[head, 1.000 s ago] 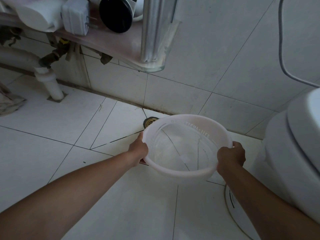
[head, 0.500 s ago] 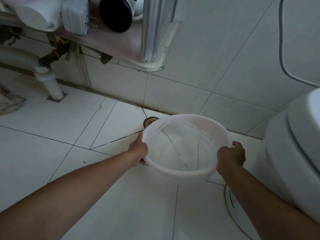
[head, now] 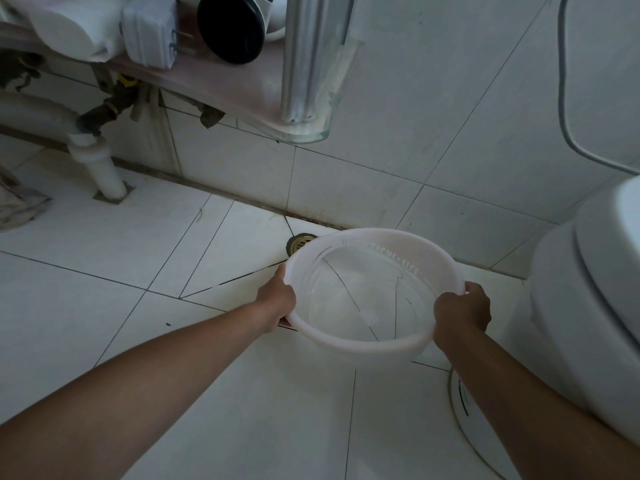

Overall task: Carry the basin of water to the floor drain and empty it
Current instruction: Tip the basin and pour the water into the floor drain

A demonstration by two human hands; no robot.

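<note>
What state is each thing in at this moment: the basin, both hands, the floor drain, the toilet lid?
basin: held above the floor, about level, clear water inside, not yet tipped
left hand: grip closed on the basin's left rim
right hand: grip closed on the right rim
floor drain: uncovered, partly hidden behind the basin's far edge
toilet lid: down

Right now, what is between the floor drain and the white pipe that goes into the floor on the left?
In the head view, only bare white floor tiles with dark grout lines lie between the floor drain and the white pipe.
</note>
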